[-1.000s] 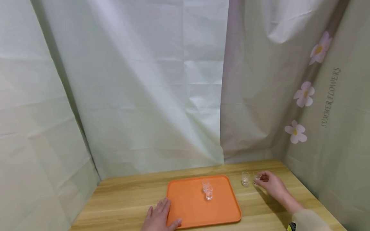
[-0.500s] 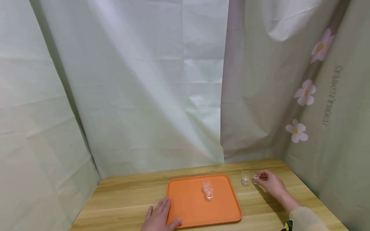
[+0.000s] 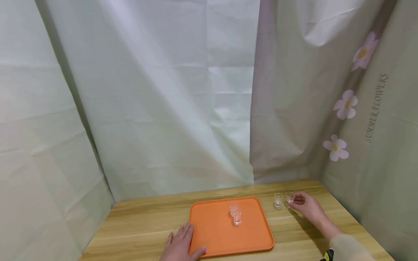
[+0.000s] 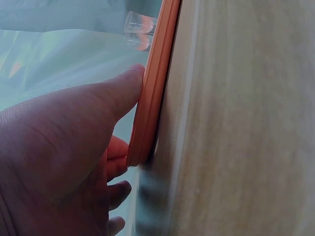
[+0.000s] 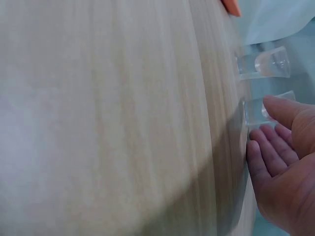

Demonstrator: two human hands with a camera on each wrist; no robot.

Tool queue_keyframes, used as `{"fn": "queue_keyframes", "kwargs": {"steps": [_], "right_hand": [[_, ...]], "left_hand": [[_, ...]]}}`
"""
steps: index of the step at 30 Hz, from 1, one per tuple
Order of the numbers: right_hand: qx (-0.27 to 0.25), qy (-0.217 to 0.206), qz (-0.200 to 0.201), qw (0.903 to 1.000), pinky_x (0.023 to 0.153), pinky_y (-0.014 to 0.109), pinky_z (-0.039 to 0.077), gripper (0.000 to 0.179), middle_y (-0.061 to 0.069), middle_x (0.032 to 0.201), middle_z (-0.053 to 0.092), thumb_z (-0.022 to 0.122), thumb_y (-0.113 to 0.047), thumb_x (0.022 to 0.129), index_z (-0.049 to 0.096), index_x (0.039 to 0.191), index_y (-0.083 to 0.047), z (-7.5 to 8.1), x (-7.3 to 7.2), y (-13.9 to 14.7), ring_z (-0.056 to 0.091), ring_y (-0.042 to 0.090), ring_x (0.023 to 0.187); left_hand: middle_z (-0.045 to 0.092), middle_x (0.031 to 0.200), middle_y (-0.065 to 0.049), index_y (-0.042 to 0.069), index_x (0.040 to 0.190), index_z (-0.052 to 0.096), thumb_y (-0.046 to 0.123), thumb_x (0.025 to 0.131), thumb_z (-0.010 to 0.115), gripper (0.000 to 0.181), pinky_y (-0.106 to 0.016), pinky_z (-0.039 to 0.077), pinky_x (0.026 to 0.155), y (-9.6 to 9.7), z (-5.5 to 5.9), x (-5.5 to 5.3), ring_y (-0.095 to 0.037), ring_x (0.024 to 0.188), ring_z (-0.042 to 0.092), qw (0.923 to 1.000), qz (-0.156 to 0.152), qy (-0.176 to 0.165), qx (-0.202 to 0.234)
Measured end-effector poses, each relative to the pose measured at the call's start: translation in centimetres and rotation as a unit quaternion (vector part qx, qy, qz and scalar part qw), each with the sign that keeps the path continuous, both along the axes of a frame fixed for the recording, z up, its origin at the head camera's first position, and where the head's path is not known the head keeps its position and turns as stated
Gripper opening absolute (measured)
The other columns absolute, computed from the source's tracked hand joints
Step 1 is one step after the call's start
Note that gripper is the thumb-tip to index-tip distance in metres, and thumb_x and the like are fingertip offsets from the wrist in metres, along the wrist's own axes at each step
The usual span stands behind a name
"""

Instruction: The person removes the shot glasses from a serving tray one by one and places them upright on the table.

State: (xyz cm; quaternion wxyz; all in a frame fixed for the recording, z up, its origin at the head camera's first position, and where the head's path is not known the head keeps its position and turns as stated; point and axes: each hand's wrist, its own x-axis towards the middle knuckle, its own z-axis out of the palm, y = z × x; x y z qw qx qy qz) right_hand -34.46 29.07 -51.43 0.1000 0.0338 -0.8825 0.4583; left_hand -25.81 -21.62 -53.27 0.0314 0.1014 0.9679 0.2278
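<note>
My left hand (image 3: 179,244) rests at the front left corner of an orange tray (image 3: 215,235). Its thumb lies on the rim and its fingers extend along the left side. In the left wrist view the thumb touches the tray's edge (image 4: 153,93). Two small clear shot glasses (image 3: 237,218) stand upright, close together, on the tray. To the right of the tray, my right hand (image 3: 308,207) pinches another shot glass (image 3: 289,199) between thumb and fingers; the right wrist view shows its thumb partly covering that glass (image 5: 253,112). Beside it stands one more shot glass (image 3: 278,201).
The wooden table (image 3: 140,224) runs back to a pale curtain (image 3: 163,108). On the right hangs a curtain with printed flowers (image 3: 335,148), close to the table's right edge.
The hands, tray and glasses keep nearly the same places. Only a slight shift of the whole head view shows.
</note>
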Motion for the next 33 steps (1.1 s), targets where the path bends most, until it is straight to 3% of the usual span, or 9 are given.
{"fn": "queue_keyframes", "kwargs": {"steps": [4,10,19,27,33], "right_hand": [[-0.003,-0.006,0.007,1.0000,0.095,0.041,0.063,0.062,0.037,0.135,0.066,0.083,-0.015,0.103,0.053,0.144,0.020,0.6,0.5,0.2,0.069,0.049,0.124],[0.027,0.007,0.013,0.9995,0.107,0.061,0.055,0.078,0.044,0.151,0.052,0.083,-0.021,0.103,0.042,0.155,0.020,1.4,1.1,-0.8,0.059,0.059,0.135],[0.086,0.048,-0.013,0.9951,0.118,0.079,0.030,0.093,0.044,0.166,0.029,0.083,-0.031,0.103,0.030,0.166,0.011,2.8,2.6,-3.0,0.033,0.068,0.148],[0.082,0.071,0.004,0.9941,0.115,0.081,0.036,0.089,0.039,0.166,0.036,0.084,-0.032,0.102,0.036,0.168,0.004,4.1,3.8,-5.6,0.038,0.066,0.148],[0.077,0.087,0.030,0.9928,0.117,0.076,0.038,0.085,0.034,0.163,0.046,0.087,-0.031,0.099,0.044,0.165,0.001,4.0,4.6,-8.0,0.044,0.059,0.148]], "left_hand": [[0.043,0.170,-0.026,-0.005,0.162,0.050,0.074,0.098,0.069,0.104,-0.081,0.018,0.123,0.4,0.4,-0.1,-0.054,0.158,0.035,0.9999,-0.002,0.008,-0.007],[0.044,0.169,-0.027,-0.006,0.161,0.050,0.070,0.098,0.073,0.102,-0.082,0.018,0.122,0.5,0.7,0.0,-0.055,0.157,0.035,1.0000,0.003,0.006,-0.007],[0.043,0.170,-0.027,-0.006,0.163,0.048,0.071,0.098,0.072,0.104,-0.083,0.016,0.122,0.1,0.2,0.3,-0.055,0.157,0.034,0.9999,0.003,-0.010,0.003],[0.042,0.171,-0.026,-0.006,0.163,0.047,0.072,0.099,0.070,0.104,-0.084,0.015,0.121,-0.2,0.0,0.4,-0.055,0.157,0.035,1.0000,0.002,-0.001,0.005],[0.042,0.172,-0.024,-0.005,0.164,0.047,0.076,0.097,0.069,0.107,-0.083,0.015,0.122,-0.1,-0.2,0.2,-0.053,0.158,0.035,1.0000,0.007,-0.006,-0.003]]}}
